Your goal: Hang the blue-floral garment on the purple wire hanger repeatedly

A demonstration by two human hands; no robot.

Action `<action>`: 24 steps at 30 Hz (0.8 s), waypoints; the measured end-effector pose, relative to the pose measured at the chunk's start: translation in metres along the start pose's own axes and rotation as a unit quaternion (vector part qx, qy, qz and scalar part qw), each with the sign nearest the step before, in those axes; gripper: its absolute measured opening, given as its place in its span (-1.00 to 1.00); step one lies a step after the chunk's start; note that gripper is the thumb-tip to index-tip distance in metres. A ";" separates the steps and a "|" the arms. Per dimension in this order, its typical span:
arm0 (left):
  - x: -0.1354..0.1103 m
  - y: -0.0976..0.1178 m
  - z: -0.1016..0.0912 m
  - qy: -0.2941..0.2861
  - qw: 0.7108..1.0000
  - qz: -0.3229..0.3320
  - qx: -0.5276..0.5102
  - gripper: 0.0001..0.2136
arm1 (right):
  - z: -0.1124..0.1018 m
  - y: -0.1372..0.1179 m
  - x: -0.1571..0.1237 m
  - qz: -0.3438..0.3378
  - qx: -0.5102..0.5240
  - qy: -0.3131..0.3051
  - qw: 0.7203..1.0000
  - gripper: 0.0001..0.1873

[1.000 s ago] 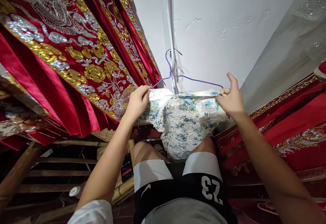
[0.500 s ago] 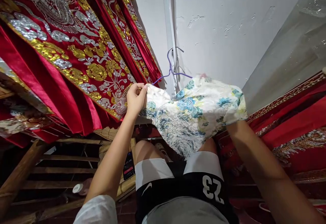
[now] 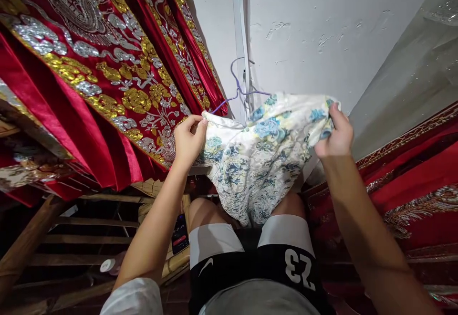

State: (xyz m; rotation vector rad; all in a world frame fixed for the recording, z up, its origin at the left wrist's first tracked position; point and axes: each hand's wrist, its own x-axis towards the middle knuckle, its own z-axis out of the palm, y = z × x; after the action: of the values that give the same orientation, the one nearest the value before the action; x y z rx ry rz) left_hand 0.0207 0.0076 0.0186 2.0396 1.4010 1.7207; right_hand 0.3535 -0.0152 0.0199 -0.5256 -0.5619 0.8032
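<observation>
A white blouse (image 3: 257,157) with blue and green flowers is stretched out in front of me, its lower part hanging above my knees. Inside its shoulders sits a purple hanger (image 3: 238,90), whose hook and part of whose arms show above the collar. At the left shoulder, my left hand (image 3: 190,138) is closed, pinching the cloth between thumb and fingers. My right hand (image 3: 338,131) grips the sleeve on the right side, thumb on the front of the fabric and the other fingers mostly hidden behind it.
Red costumes with gold and silver sequins (image 3: 136,76) hang at the left. More red beaded cloth (image 3: 422,176) lies at the right. A phone (image 3: 180,234) rests on a bamboo seat beside my left leg, near a bottle (image 3: 112,265). A white wall (image 3: 304,28) stands ahead.
My right hand was hidden behind or under the right sleeve; now it is in sight, holding the sleeve's outer edge. The hanger has tilted slightly. My left hand keeps its hold.
</observation>
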 end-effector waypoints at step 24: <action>-0.070 0.085 0.083 -0.281 0.761 -0.274 -0.516 -0.53 | -0.072 0.016 -0.086 0.186 -0.342 -0.192 0.901 -0.48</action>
State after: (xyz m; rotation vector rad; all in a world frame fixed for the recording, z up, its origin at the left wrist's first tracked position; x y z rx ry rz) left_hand 0.1422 -0.0522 -0.0080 1.1533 0.5078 1.0437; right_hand 0.3431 -0.0894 -0.0657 -1.1604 -1.1492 1.0794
